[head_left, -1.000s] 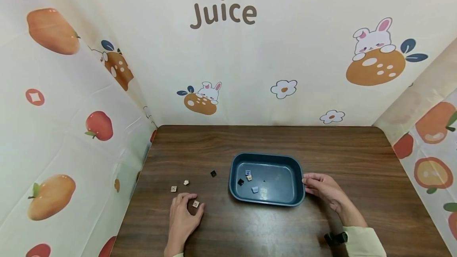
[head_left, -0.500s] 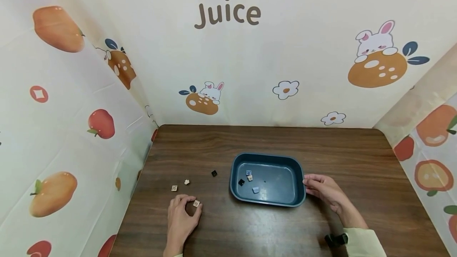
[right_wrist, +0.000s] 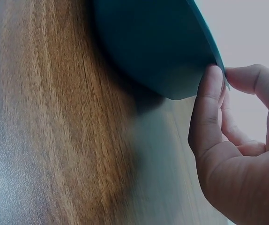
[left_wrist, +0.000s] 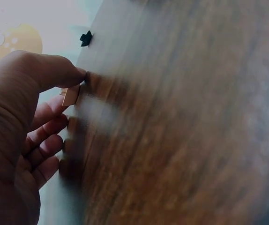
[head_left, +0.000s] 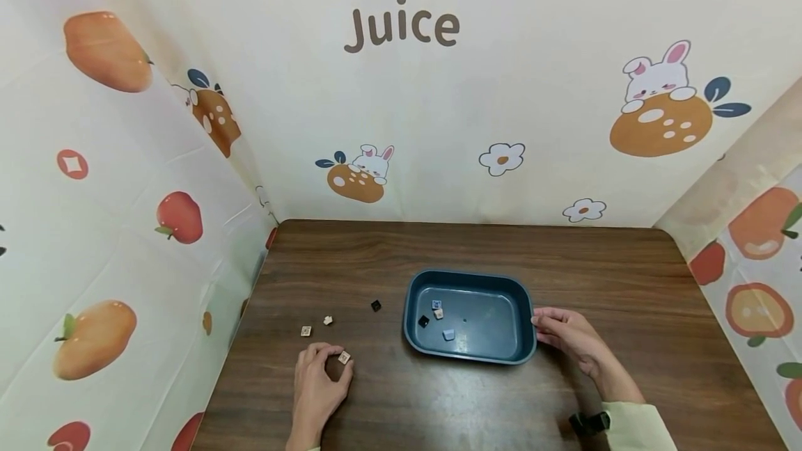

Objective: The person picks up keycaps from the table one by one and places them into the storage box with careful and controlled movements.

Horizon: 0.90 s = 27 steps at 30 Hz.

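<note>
My left hand (head_left: 319, 380) rests low at the table's left side. Its thumb and index finger pinch a small beige square block (head_left: 344, 358) with a dark pattern on top; the left wrist view has this block (left_wrist: 70, 96) between thumb and index, near the tabletop. At the other side, my right hand (head_left: 573, 339) pinches the right rim of a dark blue tray (head_left: 523, 326) between thumb and fingers, as the right wrist view of the tray (right_wrist: 158, 47) confirms. Inside lie a blue patterned piece (head_left: 436, 305), a beige piece (head_left: 438, 314), a black piece (head_left: 423, 321) and a light blue piece (head_left: 448, 334).
Left of the tray, a black piece (head_left: 376, 305), a small beige piece (head_left: 328, 320) and another beige square block (head_left: 305, 331) lie on the wooden table (head_left: 464, 402). Printed curtains (head_left: 438, 103) stand along its back and sides.
My left thumb and index finger have drawn closer together on the beige square block. My right hand stays on the tray rim. The head view has shifted slightly.
</note>
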{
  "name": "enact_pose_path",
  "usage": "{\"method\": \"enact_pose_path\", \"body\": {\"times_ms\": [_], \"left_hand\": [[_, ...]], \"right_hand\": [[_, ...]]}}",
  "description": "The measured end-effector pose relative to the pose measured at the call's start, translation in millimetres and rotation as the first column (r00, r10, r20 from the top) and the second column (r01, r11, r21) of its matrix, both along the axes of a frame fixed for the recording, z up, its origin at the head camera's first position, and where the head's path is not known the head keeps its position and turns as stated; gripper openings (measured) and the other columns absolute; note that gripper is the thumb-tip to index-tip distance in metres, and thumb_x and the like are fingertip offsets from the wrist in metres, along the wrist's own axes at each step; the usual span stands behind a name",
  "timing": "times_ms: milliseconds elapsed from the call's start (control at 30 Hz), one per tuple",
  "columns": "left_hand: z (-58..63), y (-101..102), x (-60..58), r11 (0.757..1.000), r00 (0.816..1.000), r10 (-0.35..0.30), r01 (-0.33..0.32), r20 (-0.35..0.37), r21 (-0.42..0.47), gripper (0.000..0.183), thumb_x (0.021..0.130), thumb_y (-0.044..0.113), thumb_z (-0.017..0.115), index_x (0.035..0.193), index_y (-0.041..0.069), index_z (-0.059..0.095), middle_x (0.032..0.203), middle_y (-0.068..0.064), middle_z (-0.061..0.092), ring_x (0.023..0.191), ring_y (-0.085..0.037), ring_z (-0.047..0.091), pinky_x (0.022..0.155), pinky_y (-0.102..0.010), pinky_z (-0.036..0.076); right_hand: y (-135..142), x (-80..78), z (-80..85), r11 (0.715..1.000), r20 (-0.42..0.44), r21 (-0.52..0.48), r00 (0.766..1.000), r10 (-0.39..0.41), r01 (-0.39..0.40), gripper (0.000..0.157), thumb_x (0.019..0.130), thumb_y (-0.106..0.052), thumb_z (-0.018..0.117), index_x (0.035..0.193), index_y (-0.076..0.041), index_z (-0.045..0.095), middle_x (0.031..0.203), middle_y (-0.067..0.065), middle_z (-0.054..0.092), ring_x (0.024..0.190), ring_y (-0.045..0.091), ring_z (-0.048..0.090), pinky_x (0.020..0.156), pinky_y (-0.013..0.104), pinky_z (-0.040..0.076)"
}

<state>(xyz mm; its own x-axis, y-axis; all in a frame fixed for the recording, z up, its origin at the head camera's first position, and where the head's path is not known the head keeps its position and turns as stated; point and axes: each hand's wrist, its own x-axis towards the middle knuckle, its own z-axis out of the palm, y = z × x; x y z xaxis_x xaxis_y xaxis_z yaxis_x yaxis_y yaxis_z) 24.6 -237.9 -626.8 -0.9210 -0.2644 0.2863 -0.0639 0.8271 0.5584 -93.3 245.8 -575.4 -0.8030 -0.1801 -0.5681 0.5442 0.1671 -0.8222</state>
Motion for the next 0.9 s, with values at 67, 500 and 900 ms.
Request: {"method": "enact_pose_path", "body": {"times_ms": [67,500,900], "left_hand": [[0.0,-0.4,0.0,1.000,1.000,-0.001,0.001,-0.015,-0.010,0.027,0.071,0.014,0.093,0.094,0.012,0.078,0.101,-0.004,0.068,0.097,-0.027,0.060,0.091,-0.047,0.045],[2.6,0.6,-1.3,1.000,1.000,-0.008,0.008,-0.026,-0.009,0.023,0.071,0.010,0.091,0.089,0.014,0.079,0.100,-0.001,0.068,0.096,-0.024,0.060,0.088,-0.045,0.047],[2.5,1.7,-0.7,1.000,0.999,-0.006,0.006,-0.044,0.000,0.021,0.071,0.009,0.091,0.087,0.014,0.079,0.098,0.000,0.068,0.095,-0.023,0.061,0.088,-0.044,0.048]], "right_hand": [[-0.4,-0.1,-0.1,1.000,0.000,-0.004,1.000,0.002,-0.002,0.033,0.106,-0.019,0.064,0.128,0.006,0.066,0.097,-0.006,0.074,0.090,0.005,0.070,0.085,0.025,0.063],[0.5,-0.3,2.1,1.000,-0.009,-0.002,1.000,0.019,-0.019,0.034,0.106,-0.018,0.063,0.128,0.008,0.065,0.098,-0.005,0.074,0.090,0.005,0.070,0.084,0.024,0.063],[-0.7,0.1,4.8,1.000,-0.028,0.000,0.999,0.026,-0.026,0.037,0.106,-0.017,0.063,0.130,0.011,0.064,0.097,-0.005,0.074,0.089,0.004,0.069,0.084,0.023,0.063]]}}
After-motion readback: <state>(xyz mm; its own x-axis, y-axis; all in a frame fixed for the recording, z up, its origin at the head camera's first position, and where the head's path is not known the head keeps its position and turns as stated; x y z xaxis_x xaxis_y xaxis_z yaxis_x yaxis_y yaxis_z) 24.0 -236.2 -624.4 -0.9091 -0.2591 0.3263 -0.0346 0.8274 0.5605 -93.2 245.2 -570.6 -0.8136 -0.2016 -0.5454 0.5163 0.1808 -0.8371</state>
